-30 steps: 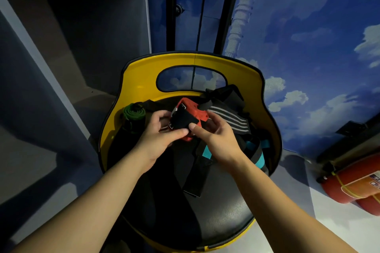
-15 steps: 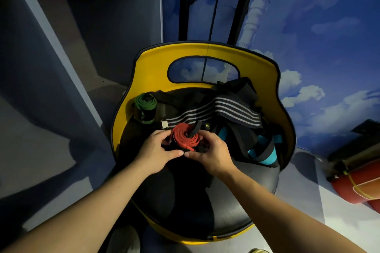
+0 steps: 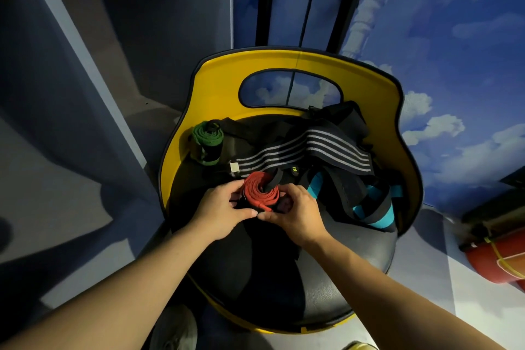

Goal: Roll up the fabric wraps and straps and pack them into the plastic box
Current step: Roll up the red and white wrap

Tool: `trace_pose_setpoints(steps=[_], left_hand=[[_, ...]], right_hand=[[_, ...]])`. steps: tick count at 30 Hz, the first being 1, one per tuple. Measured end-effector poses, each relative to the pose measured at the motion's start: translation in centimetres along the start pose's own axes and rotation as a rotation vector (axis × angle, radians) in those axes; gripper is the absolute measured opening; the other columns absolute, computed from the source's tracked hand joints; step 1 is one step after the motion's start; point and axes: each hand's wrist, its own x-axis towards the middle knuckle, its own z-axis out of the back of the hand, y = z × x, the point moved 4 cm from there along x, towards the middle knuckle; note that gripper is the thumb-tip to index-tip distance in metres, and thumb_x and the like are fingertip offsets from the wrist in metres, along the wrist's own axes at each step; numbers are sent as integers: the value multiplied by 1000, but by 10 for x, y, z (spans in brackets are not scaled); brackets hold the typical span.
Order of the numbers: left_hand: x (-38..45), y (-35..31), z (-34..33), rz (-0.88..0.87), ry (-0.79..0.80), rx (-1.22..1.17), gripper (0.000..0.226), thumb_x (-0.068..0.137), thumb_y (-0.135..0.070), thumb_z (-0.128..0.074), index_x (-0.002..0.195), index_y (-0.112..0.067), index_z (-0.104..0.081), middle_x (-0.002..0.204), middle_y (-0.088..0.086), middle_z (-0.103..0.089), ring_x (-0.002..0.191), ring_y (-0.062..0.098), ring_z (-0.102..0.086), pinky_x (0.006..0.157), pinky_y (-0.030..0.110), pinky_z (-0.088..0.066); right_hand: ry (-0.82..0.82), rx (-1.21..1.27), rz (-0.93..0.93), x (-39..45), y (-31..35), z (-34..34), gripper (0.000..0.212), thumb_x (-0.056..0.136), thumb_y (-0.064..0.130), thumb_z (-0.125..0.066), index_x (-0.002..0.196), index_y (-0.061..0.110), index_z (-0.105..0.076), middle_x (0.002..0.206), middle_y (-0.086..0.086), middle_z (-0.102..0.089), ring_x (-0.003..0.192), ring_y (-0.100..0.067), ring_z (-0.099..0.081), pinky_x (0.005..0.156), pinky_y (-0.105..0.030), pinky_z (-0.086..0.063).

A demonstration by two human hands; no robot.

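— Now lowered onto the chair seat (image 3: pixel 326 287), red wrap (image 3: pixel 257 189) coiled tight, clasped between left hand (image 3: pixel 224 210) and right hand (image 3: pixel 295 213).
— Nearly rolled, then; plastic box nowhere visible.

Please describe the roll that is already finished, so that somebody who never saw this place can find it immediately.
Find the yellow-backed chair with the black seat. At its back left corner, beside the striped black wrap, stands the green roll. It is the only green thing there, and no hand touches it, unlike the red roll.
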Motion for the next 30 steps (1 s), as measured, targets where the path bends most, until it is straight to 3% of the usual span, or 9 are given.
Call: trace_pose_setpoints(steps=[2,7,13,18,21,24,26,30], left_hand=[[0,2,-2,-9,-4,12,79,74,-21,-89,144,-26,-55,131,-11,-63,113,8,-62,92,20,-52],[1,8,-9,-2,-45,20,76,77,-23,-87,145,-25,-55,133,-4,-64,112,9,-64,94,26,-57],[5,9,-6,18,21,-12,77,77,-23,-86,146,-31,-52,134,-10,-63,116,8,-62,99,33,-55],[1,9,-5,59,56,-5,78,79,-14,-85,148,-19,-48,135,-8,-52,108,9,-60,92,23,-50],[-1,2,-2,53,-6,40,74,77,-19,-87,143,-19,-53,129,-7,-55,101,6,-62,92,30,-56],[-8,-6,3,56,-72,5,66,74,-17,-89,130,-26,-55,108,-23,-53,92,0,-61,91,32,-55],[-13,-10,12,46,-116,7,65,73,-18,-90,125,-30,-53,102,-28,-50,91,0,-62,88,31,-55],[-21,-10,39,48,-172,34,59,72,-22,-91,114,-36,-52,102,-24,-57,87,2,-64,81,28,-55]], right_hand=[[-5,-5,23,0,1,0,67,61,37,-95,117,15,-68,99,6,-55,82,5,-51,72,0,-39],[-17,-36,54,3,1,-4,60,65,39,-93,115,16,-71,94,8,-55,81,3,-50,71,-2,-38],[-5,-9,24,4,3,-2,69,66,37,-93,127,20,-67,104,8,-56,86,3,-50,74,2,-37],[20,111,-75,-6,-5,-5,77,68,25,-93,134,19,-54,110,6,-64,90,0,-61,81,-9,-50],[18,162,-149,-7,-8,-6,69,69,23,-92,128,15,-57,104,5,-65,88,-4,-61,82,-16,-53],[27,177,-130,-5,-3,-7,71,63,38,-90,127,24,-61,105,5,-70,95,-9,-67,89,-34,-58],[45,168,-95,-2,5,-8,72,62,45,-86,127,29,-60,108,8,-70,97,-8,-68,89,-34,-58],[75,150,0,5,29,-12,63,76,26,-86,133,26,-59,109,6,-68,94,-5,-65,87,-23,-55]])
